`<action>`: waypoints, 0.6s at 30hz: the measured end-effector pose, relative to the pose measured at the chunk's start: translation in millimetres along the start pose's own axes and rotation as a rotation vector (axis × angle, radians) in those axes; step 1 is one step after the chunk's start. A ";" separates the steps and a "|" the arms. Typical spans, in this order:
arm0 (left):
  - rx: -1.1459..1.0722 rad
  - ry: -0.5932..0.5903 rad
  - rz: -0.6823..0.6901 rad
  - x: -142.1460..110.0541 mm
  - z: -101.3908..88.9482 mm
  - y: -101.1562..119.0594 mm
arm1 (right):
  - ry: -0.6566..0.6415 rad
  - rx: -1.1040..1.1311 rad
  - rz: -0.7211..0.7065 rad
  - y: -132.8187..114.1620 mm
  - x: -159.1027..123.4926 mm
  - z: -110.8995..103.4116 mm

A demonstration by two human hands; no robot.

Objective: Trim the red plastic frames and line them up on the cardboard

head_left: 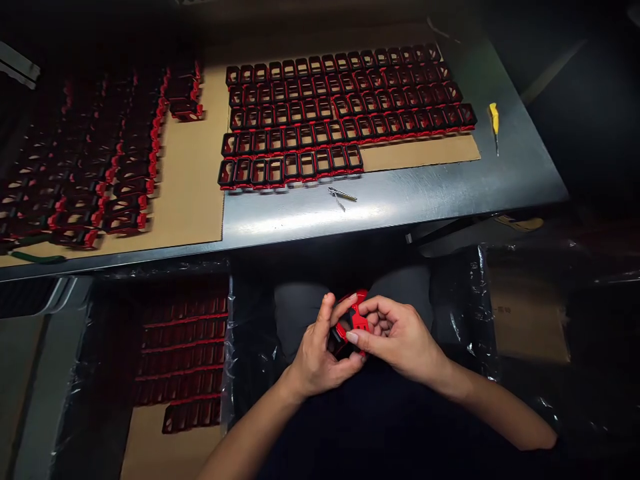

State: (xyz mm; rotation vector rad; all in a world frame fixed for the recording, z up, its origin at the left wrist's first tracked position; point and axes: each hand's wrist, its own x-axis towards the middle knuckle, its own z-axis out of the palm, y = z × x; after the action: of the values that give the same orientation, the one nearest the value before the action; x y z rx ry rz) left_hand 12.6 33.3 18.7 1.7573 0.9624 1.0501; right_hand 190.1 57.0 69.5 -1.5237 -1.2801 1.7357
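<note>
Above my lap, a small red and black plastic housing [359,321] is held between both hands. My left hand [320,353] curls around its left and lower side, with the fingertips at its top. My right hand [400,333] pinches the red part from the right, the thumb across its front. The fingers hide much of the housing. On the metal table ahead, several rows of similar red and black housings [305,133] stand on cardboard. Small thin metal pieces [343,196] lie in front of those rows.
A yellow-handled screwdriver [495,121] lies at the table's right end. More housings [120,180] fill the cardboard at the left, beside green-handled pliers [37,257]. A plastic-lined box [229,360] of housings stands at lower left. Another lined box [530,320] is at right.
</note>
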 end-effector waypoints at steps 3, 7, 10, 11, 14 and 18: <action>-0.042 -0.007 -0.034 -0.8 -0.4 -0.2 | -0.013 0.050 0.028 2.2 1.0 -0.4; 0.063 0.000 0.008 1.5 -0.4 -0.5 | -0.030 0.077 0.047 3.8 1.3 -0.4; 0.262 0.025 0.157 5.2 -1.2 -1.1 | -0.012 -0.008 -0.008 5.4 1.0 -1.0; 0.314 0.038 0.211 6.3 -1.7 -1.6 | 0.004 -0.043 -0.046 6.3 0.9 -1.6; 0.386 0.081 0.304 8.3 -3.7 -4.2 | 0.028 -0.067 -0.203 10.7 0.2 -4.6; 0.382 0.113 0.346 7.5 -6.4 -7.6 | -0.044 0.000 -0.376 17.5 0.5 -10.9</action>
State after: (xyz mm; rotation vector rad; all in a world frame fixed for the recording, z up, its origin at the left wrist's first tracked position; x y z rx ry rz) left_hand 7.9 44.4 15.4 2.2585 0.9986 1.2535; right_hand 203.9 53.3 54.7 -1.1570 -1.4778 1.5306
